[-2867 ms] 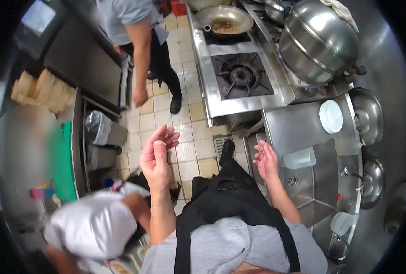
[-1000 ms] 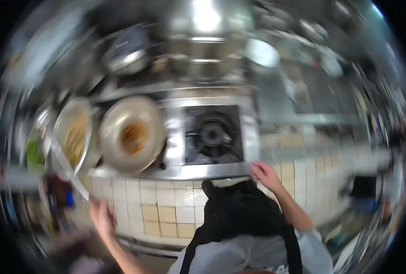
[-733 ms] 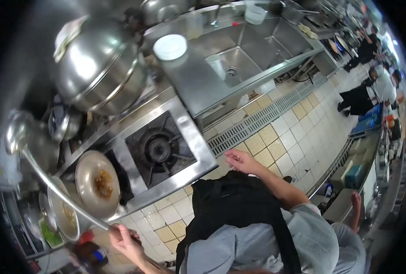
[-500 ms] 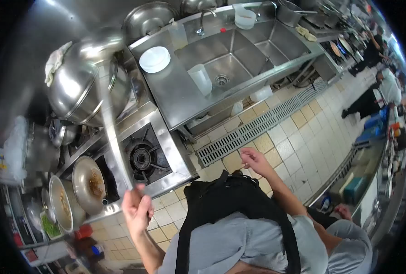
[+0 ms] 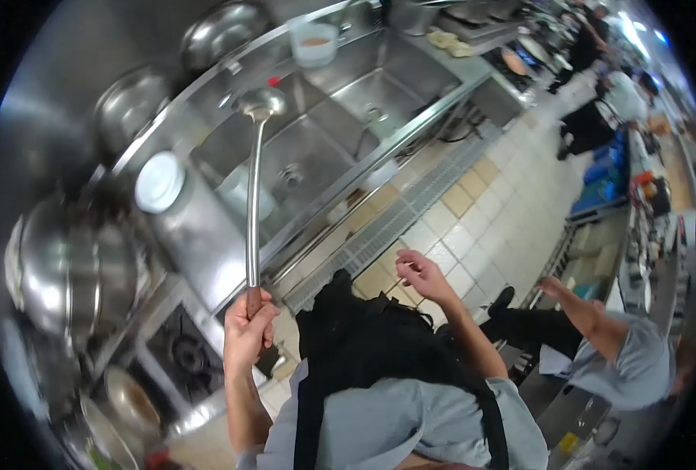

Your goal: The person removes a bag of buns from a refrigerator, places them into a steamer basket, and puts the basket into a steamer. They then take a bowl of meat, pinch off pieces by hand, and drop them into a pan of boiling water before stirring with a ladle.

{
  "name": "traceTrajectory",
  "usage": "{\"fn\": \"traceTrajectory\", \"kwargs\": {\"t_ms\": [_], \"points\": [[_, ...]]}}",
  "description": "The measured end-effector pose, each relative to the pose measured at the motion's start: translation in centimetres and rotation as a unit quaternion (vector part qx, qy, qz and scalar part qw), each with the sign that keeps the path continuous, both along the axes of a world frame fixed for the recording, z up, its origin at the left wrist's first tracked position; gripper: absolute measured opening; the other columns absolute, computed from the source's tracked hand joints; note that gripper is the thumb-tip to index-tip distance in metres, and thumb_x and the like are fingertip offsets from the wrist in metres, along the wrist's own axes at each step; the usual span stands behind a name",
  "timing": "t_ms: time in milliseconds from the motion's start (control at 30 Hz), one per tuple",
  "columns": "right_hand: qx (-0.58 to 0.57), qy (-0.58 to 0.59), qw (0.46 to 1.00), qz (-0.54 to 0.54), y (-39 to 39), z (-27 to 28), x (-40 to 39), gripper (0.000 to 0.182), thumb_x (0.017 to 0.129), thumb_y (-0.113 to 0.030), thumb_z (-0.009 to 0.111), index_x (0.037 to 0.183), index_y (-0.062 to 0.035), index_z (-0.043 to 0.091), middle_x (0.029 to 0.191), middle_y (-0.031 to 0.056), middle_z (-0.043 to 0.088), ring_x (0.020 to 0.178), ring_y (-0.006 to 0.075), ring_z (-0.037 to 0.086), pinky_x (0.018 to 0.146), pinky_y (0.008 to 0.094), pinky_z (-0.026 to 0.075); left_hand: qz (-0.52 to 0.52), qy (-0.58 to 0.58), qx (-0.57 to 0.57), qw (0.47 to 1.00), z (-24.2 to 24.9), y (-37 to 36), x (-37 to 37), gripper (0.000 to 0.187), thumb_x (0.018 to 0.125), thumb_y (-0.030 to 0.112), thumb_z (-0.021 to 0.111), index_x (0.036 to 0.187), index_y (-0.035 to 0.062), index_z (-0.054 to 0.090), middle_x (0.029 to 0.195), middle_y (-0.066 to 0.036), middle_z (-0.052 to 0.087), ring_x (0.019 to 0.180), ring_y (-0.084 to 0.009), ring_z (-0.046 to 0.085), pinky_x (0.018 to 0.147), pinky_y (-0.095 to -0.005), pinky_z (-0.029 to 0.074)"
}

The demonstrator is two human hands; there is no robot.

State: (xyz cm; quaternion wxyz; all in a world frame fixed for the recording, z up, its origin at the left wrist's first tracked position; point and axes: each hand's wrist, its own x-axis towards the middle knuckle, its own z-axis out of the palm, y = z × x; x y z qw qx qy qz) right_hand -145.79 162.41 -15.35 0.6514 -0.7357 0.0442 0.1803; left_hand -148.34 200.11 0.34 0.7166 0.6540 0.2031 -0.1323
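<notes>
A long metal ladle (image 5: 254, 188) with a brown handle is gripped in my left hand (image 5: 248, 329), its fingers wrapped round the handle. The bowl of the ladle is over the near part of the metal sink (image 5: 317, 145). My right hand (image 5: 420, 274) is held in front of the black apron (image 5: 379, 337), over the tiled floor, touching nothing; its fingers are partly curled and apart. White round lids or plates (image 5: 160, 182) lie stacked on the metal counter left of the ladle.
A burner (image 5: 187, 352), two woks and a large domed metal pot (image 5: 78, 270) are at the left. A co-worker (image 5: 622, 352) in grey stands close at the right. Two other people are farther off, upper right. A floor drain grate (image 5: 411, 204) runs below the sink.
The view has turned toward the sink and the right aisle. The ladle has swung from over the stove to over the sink. More of the co-worker at the right shows.
</notes>
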Motion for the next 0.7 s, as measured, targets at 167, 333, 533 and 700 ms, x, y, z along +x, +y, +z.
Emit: {"fn": "traceTrajectory", "kwargs": {"t_ms": [167, 333, 533, 700], "points": [[-0.036, -0.041, 0.996, -0.067, -5.1, 4.0, 6.2, 0.039, 0.098, -0.025, 0.062, 0.129, -0.0027, 0.055, 0.105, 0.0055, 0.062, 0.086, 0.0115, 0.059, 0.069, 0.0273, 0.056, -0.086, 0.014, -0.124, 0.988, -0.3, -7.8, 13.2, 0.022, 0.089, 0.003, 0.060, 0.110, 0.0009, 0.053, 0.075, -0.006, 0.059, 0.043, -0.0063, 0.044, 0.037, -0.0217, 0.035], [-0.041, -0.065, 0.986, -0.149, -11.2, 4.7, 10.8, 0.039, 0.098, -0.025, 0.062, 0.128, -0.0022, 0.056, 0.102, 0.0064, 0.063, 0.086, 0.0116, 0.060, 0.069, 0.0276, 0.055, -0.119, 0.060, -0.228, 0.964, -1.3, -18.0, 25.5, 0.024, 0.089, 0.005, 0.059, 0.112, 0.0008, 0.053, 0.086, -0.009, 0.062, 0.047, -0.0059, 0.046, 0.038, -0.0202, 0.035], [-0.004, -0.048, 0.985, -0.168, -20.2, 1.1, 15.2, 0.043, 0.095, -0.016, 0.066, 0.133, -0.0007, 0.052, 0.112, 0.0107, 0.062, 0.091, 0.0147, 0.062, 0.070, 0.0279, 0.057, -0.076, 0.129, -0.311, 0.939, -7.0, -30.8, 36.3, 0.024, 0.086, 0.001, 0.059, 0.109, -0.0030, 0.055, 0.099, -0.010, 0.064, 0.053, -0.0034, 0.042, 0.040, -0.0168, 0.033], [-0.008, -0.104, 0.994, -0.038, -26.4, 0.7, 23.8, 0.063, 0.089, -0.007, 0.071, 0.143, 0.0003, 0.039, 0.134, 0.0146, 0.049, 0.104, 0.0187, 0.060, 0.076, 0.0300, 0.058, -0.020, 0.226, -0.366, 0.902, -13.2, -39.6, 42.0, 0.009, 0.084, 0.009, 0.062, 0.083, 0.0000, 0.062, 0.086, -0.011, 0.067, 0.056, -0.0086, 0.054, 0.046, -0.0183, 0.046]]}}
